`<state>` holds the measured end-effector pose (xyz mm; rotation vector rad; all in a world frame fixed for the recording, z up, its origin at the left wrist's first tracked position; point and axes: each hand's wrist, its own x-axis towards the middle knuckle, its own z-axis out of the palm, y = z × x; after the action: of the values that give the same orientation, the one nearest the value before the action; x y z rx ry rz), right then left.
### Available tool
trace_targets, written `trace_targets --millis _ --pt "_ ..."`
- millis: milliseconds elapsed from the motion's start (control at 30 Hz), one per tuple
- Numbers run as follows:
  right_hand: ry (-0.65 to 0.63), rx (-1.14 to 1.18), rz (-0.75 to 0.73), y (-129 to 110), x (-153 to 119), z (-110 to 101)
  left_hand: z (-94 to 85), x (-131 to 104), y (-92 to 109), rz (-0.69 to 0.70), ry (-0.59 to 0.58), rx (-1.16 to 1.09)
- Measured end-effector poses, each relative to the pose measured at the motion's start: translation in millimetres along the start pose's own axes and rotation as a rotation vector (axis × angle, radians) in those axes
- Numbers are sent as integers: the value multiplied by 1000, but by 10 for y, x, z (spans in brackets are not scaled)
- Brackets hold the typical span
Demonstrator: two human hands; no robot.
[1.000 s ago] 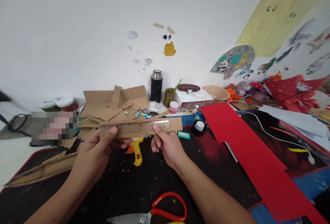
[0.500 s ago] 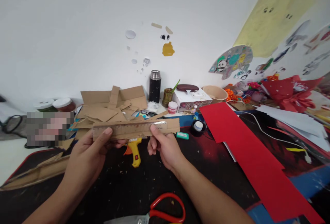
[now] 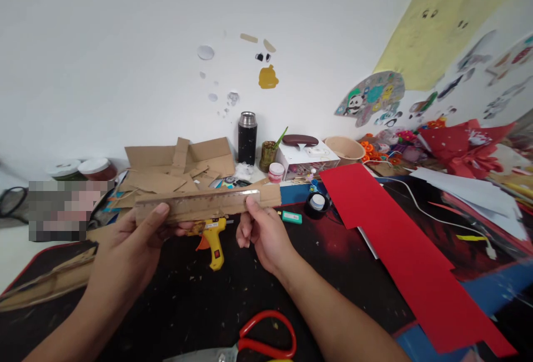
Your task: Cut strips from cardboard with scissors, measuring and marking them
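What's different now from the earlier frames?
The cardboard strip and ruler have moved slightly left, together with the left hand; the right hand's thumb now sits nearer the ruler's right end. Neither hand has let go. The glue gun, scissors and red sheet stayed put.

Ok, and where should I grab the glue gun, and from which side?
I'd grip the glue gun by its yellow handle, coming from the near side. The handle sticks out toward you, past the cardboard strip, while the strip and your left hand seem to cover its other end.
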<state>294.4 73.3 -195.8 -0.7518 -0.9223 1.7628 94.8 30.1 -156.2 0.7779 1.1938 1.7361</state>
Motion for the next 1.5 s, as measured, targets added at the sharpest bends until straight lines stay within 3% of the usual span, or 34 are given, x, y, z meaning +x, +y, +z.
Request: trace_targets --millis 567,767,1033,1500 --pt "44 18 18 13 3 18 23 -94 50 55 10 124" --pt "43 4 20 19 6 15 -46 -82 -3 59 -16 86" --pt "16 -22 -21 -22 -38 48 -12 -57 -14 -10 -29 -24" --pt "73 -100 -66 -31 -45 33 -5 -81 -72 -21 -74 24"
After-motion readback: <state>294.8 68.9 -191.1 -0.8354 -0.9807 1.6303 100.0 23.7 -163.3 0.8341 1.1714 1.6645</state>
